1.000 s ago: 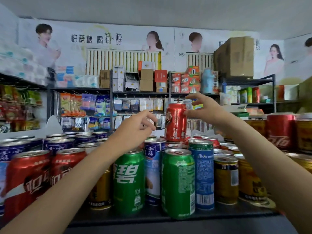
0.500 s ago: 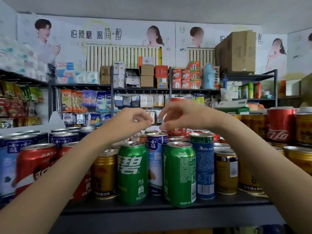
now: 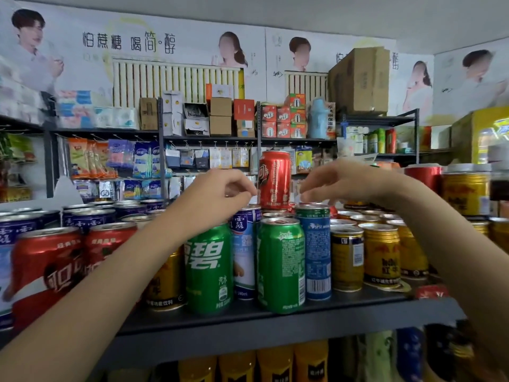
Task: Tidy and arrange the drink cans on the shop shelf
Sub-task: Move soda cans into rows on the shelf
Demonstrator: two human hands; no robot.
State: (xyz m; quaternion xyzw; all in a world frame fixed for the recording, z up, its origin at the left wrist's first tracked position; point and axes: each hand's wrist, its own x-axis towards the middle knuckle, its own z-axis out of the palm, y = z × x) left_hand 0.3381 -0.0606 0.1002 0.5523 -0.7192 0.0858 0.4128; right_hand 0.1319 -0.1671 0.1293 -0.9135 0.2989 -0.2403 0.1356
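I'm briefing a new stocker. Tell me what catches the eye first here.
A tall red can stands raised on other cans' tops at centre, between the left hand and right hand, neither gripping it. Two green cans front the dark shelf edge.

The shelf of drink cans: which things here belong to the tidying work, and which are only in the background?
Part of the job:
- red cola can standing on top of other cans
- green cans
- blue cans
- gold cans
- left hand, right hand, both empty

Only background:
- snack packets
- cardboard boxes
- wall posters
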